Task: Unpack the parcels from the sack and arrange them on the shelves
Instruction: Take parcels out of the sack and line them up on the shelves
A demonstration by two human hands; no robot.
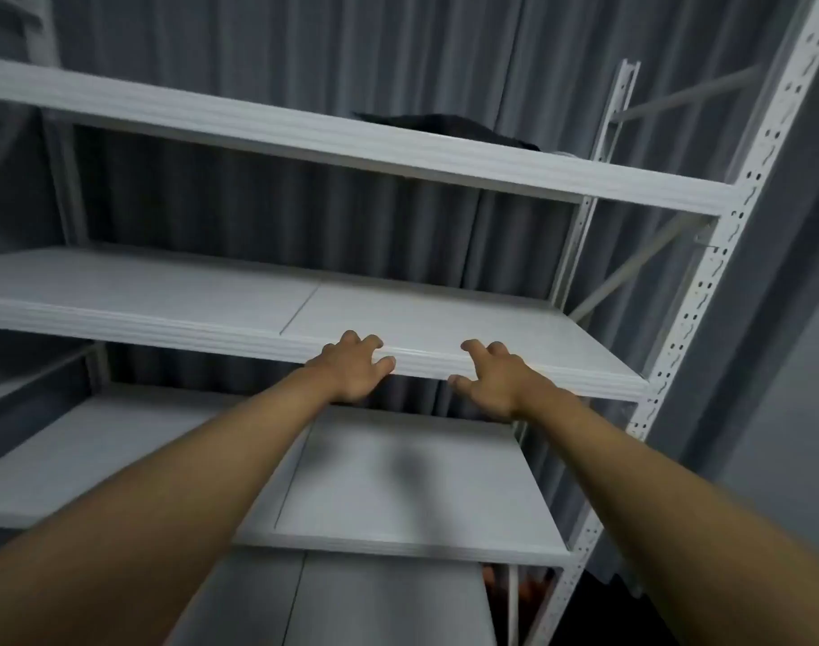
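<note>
A white metal shelving unit fills the view. Both my arms reach forward to the front edge of its middle shelf (445, 319). My left hand (354, 373) and my right hand (489, 382) hover at that edge with fingers spread and loosely bent, holding nothing. A dark parcel (445, 125) lies on the top shelf (351, 142), toward the right, only its upper part showing above the shelf lip. The sack is out of view.
A lower shelf (421, 496) lies beneath my arms, and another board shows below it. The perforated white upright (706, 319) stands at the right. Grey curtains hang behind the unit. Something orange-brown shows on the floor by the lower right post.
</note>
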